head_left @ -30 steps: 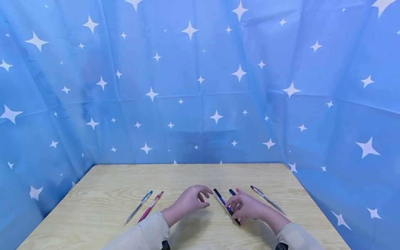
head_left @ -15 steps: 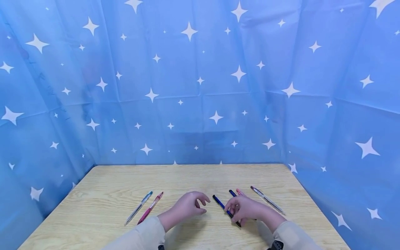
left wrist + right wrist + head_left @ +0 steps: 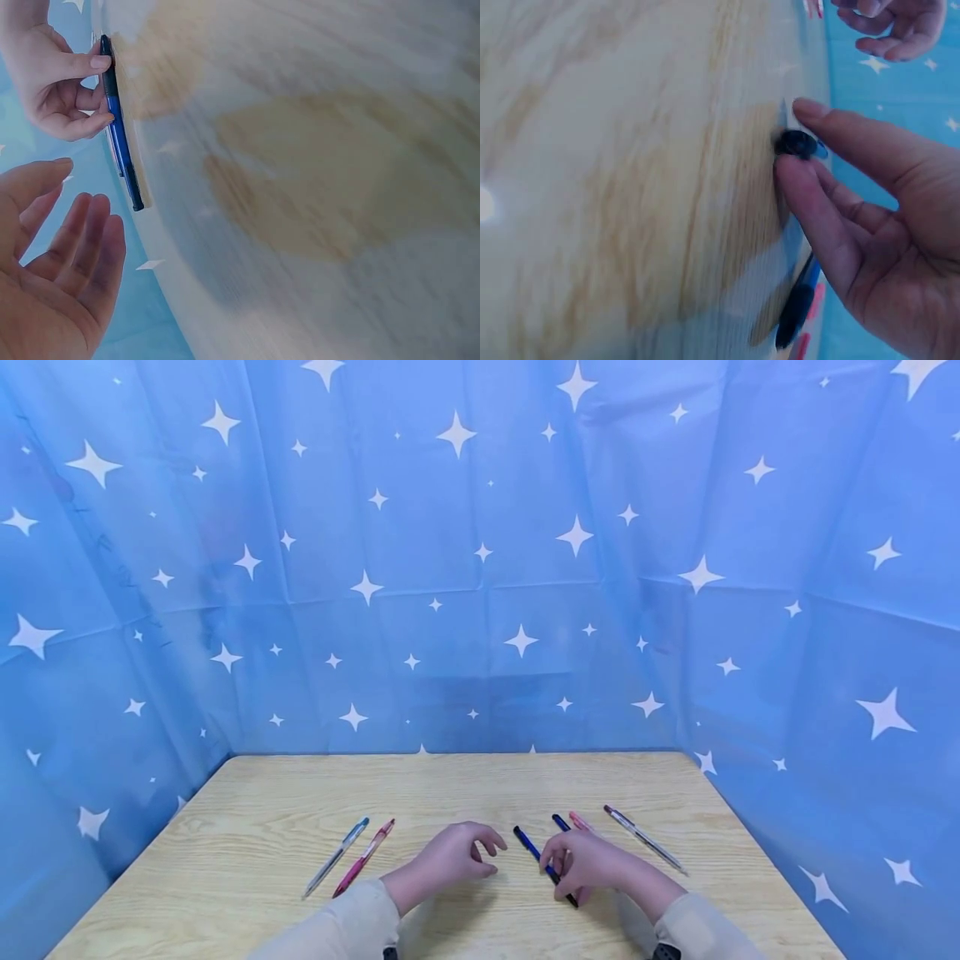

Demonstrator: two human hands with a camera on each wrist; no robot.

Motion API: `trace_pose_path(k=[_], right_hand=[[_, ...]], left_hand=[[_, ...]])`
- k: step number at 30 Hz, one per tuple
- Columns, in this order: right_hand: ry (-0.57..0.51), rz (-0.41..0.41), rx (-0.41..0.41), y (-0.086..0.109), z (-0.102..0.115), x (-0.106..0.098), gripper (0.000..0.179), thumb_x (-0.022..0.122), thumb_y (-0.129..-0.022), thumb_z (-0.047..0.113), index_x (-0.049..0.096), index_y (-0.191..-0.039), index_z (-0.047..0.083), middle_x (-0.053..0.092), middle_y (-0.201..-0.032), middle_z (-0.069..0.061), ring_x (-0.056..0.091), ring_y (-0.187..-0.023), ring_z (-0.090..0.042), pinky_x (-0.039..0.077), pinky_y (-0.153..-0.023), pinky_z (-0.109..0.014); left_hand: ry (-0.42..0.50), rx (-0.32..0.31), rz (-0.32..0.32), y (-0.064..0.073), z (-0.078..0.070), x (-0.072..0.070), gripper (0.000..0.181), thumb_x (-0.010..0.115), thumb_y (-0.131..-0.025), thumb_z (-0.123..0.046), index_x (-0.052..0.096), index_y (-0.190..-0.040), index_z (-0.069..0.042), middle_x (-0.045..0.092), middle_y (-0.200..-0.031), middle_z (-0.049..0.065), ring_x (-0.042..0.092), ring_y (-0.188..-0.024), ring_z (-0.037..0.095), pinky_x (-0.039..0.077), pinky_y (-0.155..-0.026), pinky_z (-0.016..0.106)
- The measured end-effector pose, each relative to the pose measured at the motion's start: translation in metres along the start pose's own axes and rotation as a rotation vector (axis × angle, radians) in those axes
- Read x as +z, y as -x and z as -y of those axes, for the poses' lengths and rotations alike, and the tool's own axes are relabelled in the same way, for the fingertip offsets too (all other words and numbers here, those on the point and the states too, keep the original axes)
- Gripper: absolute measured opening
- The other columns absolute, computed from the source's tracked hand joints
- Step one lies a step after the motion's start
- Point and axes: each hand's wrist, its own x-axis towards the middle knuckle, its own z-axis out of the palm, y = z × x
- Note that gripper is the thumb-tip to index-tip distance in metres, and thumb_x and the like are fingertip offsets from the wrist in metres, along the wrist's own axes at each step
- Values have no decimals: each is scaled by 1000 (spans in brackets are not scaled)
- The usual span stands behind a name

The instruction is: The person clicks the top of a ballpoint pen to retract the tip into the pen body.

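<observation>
A blue pen with black ends (image 3: 528, 842) lies slanting on the table, under my right hand (image 3: 600, 863). Thumb and forefinger are at its sides; in the right wrist view the pen's black end (image 3: 795, 143) shows between them. My left hand (image 3: 450, 860) is to the left of this pen, fingers loosely bent and apart from it. The left wrist view shows the left palm (image 3: 52, 300) with nothing in it. Just beyond the right hand, a second dark blue pen (image 3: 560, 822) and a pink pen (image 3: 580, 821) are partly hidden by it.
On the right lies a clear pen with a dark red top (image 3: 645, 840). Over on the left a clear pen with a teal top (image 3: 335, 858) lies beside a pink-red pen (image 3: 364, 858). A blue star-patterned curtain (image 3: 480, 610) surrounds the wooden table (image 3: 420, 785).
The blue pen's far end has shifted slightly toward me since the first frame. My left hand has drawn back a little to the left; the right hand stays almost in place.
</observation>
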Motion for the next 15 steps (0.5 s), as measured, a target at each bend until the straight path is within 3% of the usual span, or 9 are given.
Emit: trace_pose_path(k=[5, 15], right_hand=[[36, -37, -51, 7, -3, -9, 29, 82, -74, -1, 68, -99, 7, 59, -85, -7, 59, -58, -17, 52, -46, -34], [125, -28, -86, 24, -12, -38, 33, 80, -77, -1, 67, -108, 3, 61, -93, -9, 57, -69, -18, 50, -58, -28]], left_hand=[[-16, -3, 12, -5, -5, 2, 25, 78, -82, -7, 72, -105, -14, 66, -87, -4, 58, -67, 0, 50, -65, 21], [9, 14, 22, -19, -19, 10, 25, 78, -83, -9, 72, -107, -13, 67, -89, -3, 58, -67, 0, 50, -64, 21]])
